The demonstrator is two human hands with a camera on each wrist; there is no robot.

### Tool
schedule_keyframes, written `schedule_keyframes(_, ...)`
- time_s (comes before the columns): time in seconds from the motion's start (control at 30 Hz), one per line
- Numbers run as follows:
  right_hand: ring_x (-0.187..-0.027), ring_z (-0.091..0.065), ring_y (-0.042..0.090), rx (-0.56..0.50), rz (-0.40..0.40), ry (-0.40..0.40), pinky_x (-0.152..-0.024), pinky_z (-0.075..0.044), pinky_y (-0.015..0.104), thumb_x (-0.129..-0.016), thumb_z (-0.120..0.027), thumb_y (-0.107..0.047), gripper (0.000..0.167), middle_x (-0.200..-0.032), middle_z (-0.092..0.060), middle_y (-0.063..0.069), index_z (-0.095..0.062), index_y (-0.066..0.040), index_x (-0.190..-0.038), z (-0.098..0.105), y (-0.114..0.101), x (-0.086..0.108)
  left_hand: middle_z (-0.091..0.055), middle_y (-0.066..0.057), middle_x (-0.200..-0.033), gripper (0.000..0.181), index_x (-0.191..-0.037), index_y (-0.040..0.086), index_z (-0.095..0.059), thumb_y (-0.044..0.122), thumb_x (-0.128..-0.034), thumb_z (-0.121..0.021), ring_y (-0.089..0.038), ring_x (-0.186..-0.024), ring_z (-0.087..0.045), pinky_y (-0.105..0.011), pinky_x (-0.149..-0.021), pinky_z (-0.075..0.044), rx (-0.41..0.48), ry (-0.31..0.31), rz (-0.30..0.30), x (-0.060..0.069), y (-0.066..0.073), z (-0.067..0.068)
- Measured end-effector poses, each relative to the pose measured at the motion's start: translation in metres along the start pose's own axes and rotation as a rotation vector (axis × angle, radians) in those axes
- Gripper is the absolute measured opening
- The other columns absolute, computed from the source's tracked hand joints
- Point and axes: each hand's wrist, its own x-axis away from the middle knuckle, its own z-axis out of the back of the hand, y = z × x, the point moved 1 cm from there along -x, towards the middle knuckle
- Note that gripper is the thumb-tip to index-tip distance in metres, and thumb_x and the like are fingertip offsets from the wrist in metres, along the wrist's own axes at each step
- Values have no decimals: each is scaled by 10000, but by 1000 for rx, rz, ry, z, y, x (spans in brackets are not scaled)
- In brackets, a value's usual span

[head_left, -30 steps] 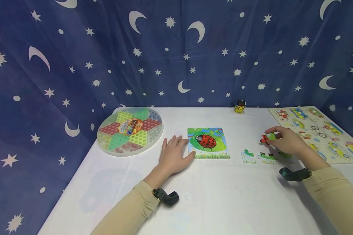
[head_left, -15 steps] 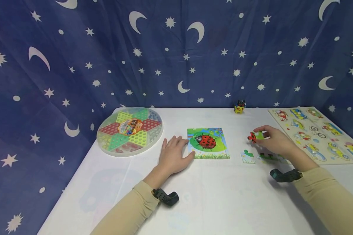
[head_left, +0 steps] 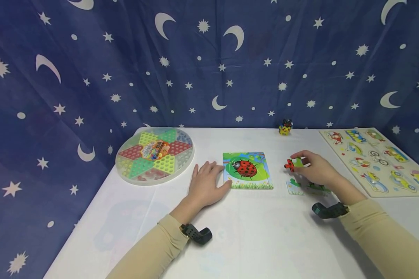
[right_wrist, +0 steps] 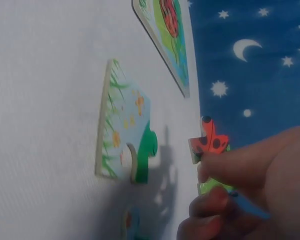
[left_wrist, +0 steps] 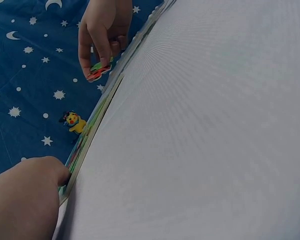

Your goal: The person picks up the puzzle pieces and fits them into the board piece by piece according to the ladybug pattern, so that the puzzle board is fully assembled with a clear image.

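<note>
On our white tabletop, the jigsaw work looks barely begun: we see loose pieces apart from the square, flat board with a red ladybird picture, and we see none laid on it. Our left hand, fingers relaxed and holding nothing, rests at that board's left edge. Our right hand, to the board's right, pinches a red, black-spotted and green jigsaw piece above the tabletop; whether a second lies behind it, we cannot tell. Just right of the board lies a pale-blue piece printed with grass and a green knob, and beyond it a dark-green and grassy piece, partly beneath the right hand. Placing them all seems to remain, though we cannot count them. Around us, a dark-blue cloth with white moons and stars hangs behind the board; a pale panel of vehicle pictures lies far to its right, a round, clear-covered star-pattern game to its left, and a small yellow-and-black figurine behind and right. As obstacles, we judge only the right hand, hiding pieces, and the left, overlapping the board's edge.
</note>
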Motion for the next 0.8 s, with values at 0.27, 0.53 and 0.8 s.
schedule_keyframes(0.27,-1127,-547,410,14,93,39,-821,-516,486,-977,-665,-144,432,-1257,-557,249,-551,-60,-1385,-13,-15,3,-468,-129,-1546,580,-1420,191,-590,539,-957,-570,-347,-1488,-322,-581,-1225,-90,3,10,-9,-1,0,2)
schedule_keyframes(0.53,-891,-589,288,12,140,22,-678,-503,348,-974,-664,-90,401,-1138,-586,191,-564,-59,-1362,-23,-25,5,-472,-128,-1545,578,-1418,185,-597,532,-956,-573,-344,-1486,-329,-589,-1223,-95,9,10,-9,0,-1,-1)
schedule_keyframes(0.8,-798,-572,240,33,154,28,-618,-486,341,-964,-677,-75,387,-1105,-604,168,-576,-79,-1338,-33,-31,5,-478,-127,-1540,569,-1410,189,-602,529,-954,-581,-341,-1485,-333,-588,-1222,-98,13,16,-11,1,-1,0)
